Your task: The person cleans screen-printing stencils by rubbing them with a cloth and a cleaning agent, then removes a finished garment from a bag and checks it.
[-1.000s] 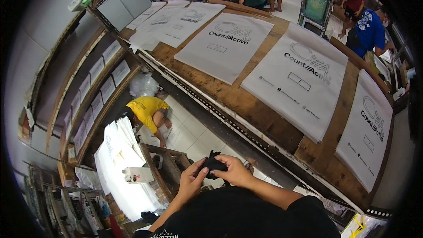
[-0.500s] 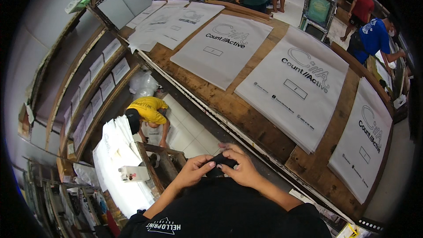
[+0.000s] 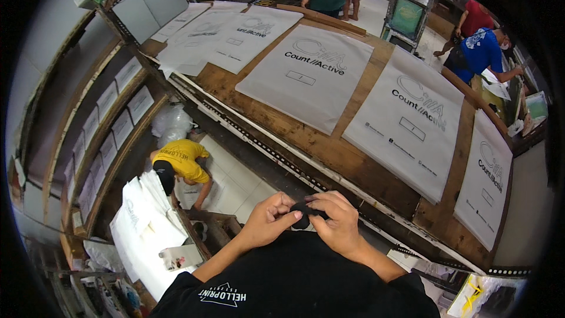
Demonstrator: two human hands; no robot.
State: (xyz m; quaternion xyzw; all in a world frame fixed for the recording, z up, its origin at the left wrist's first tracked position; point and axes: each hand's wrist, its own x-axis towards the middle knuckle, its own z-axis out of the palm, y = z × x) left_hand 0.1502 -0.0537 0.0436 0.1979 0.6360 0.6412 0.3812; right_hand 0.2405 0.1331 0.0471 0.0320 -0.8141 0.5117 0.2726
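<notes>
In front of my chest, both hands grip a small bundle of black cloth (image 3: pixel 302 220). My left hand (image 3: pixel 268 222) pinches its left side between thumb and fingers, while my right hand (image 3: pixel 341 224) has its fingers curled over the right side. The fingers hide part of the cloth, so its exact kind does not show. Beyond my hands, white printed sheets (image 3: pixel 306 76) lie in stacks along a sloping wooden table (image 3: pixel 321 138). Another white printed stack (image 3: pixel 406 123) lies further right. Neither hand touches the sheets.
At lower left, a person in a yellow shirt (image 3: pixel 179 156) crouches beside a pile of white sheets (image 3: pixel 141 224). Shelves (image 3: pixel 115 123) with white packs line the left wall. A person in blue (image 3: pixel 479 50) works at the far right, near a metal rack (image 3: pixel 409 9).
The view has shifted a little. My hands have come slightly closer together around the black cloth, and the fingers have changed their hold. The crouching person still reaches down.
</notes>
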